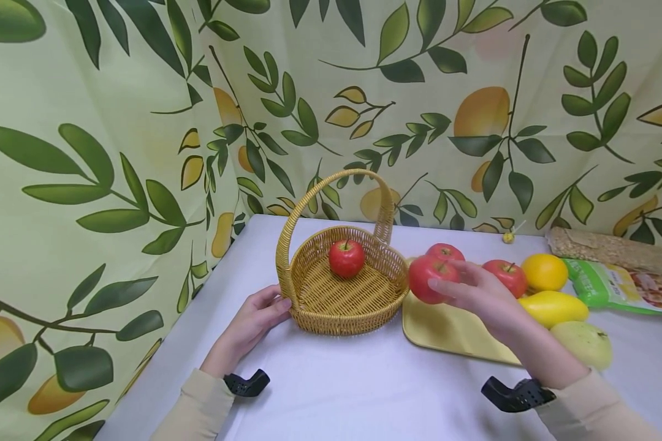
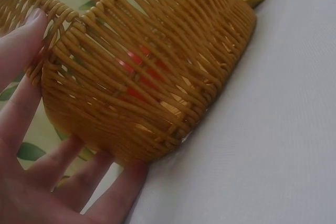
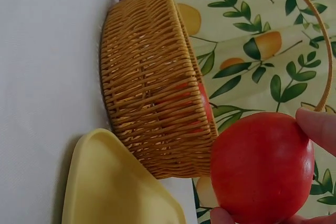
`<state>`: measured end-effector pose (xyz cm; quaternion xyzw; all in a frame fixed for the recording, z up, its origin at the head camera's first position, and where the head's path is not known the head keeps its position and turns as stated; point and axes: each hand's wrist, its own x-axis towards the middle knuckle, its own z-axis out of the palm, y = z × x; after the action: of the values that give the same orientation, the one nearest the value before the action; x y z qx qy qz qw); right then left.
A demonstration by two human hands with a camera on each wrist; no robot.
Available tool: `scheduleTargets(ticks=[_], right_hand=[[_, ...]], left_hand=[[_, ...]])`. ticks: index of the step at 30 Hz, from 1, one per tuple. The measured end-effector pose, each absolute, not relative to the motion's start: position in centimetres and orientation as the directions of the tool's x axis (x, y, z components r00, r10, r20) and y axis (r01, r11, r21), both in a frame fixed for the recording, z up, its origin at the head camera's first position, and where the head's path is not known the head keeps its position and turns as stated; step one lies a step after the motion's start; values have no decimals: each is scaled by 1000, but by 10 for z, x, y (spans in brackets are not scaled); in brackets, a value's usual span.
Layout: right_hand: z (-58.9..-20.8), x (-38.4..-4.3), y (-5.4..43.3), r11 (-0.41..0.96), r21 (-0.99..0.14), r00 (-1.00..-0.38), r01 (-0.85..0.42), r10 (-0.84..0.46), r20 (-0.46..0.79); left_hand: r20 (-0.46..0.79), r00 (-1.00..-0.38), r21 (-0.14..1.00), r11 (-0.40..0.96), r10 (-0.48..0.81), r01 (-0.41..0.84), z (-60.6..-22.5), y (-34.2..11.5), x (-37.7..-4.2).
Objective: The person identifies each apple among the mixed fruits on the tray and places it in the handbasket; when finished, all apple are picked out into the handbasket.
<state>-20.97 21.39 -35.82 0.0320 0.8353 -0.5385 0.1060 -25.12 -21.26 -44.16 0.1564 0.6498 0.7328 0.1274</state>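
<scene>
A woven basket [image 1: 342, 323] with a tall arched handle stands on the white-covered table, one red apple [image 1: 346, 260] inside it. My left hand [image 1: 256, 321] grips its left side by the handle's base; in the left wrist view the thumb [image 2: 23, 38] lies on the woven edge and the other fingers spread along the outer wall. My right hand [image 1: 482, 297] holds a second red apple [image 1: 429, 280] between thumb and fingers, raised by the basket's right rim and over the yellow tray [image 1: 452, 324]. In the right wrist view the held apple [image 3: 262, 169] overlaps the basket's edge.
On the tray's far side are two more red apples, one behind the held apple [image 1: 445, 250] and another to the right [image 1: 506, 277]. An orange [image 1: 545, 272], a long yellow fruit [image 1: 554, 308] and a pale green fruit [image 1: 582, 344] lie right, before a green food bag [image 1: 612, 285].
</scene>
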Motion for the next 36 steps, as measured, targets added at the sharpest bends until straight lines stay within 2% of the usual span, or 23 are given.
scheduleTargets(ticks=[14, 20, 28, 36], right_hand=[[-336, -224, 197, 365, -926, -980, 93, -132, -150], [-332, -236, 189, 367, -926, -975, 88, -157, -155], [-325, -249, 170, 304, -948, -965, 97, -203, -164], [-326, -261, 155, 367, -920, -961, 134, -180, -211]], left_hand=[[79, -909, 994, -97, 409, 43, -437, -215, -251], [81, -908, 993, -111, 410, 38, -439, -212, -251], [93, -903, 992, -117, 419, 48, -441, -212, -253], [88, -904, 992, -118, 417, 42, -443, -213, -254]])
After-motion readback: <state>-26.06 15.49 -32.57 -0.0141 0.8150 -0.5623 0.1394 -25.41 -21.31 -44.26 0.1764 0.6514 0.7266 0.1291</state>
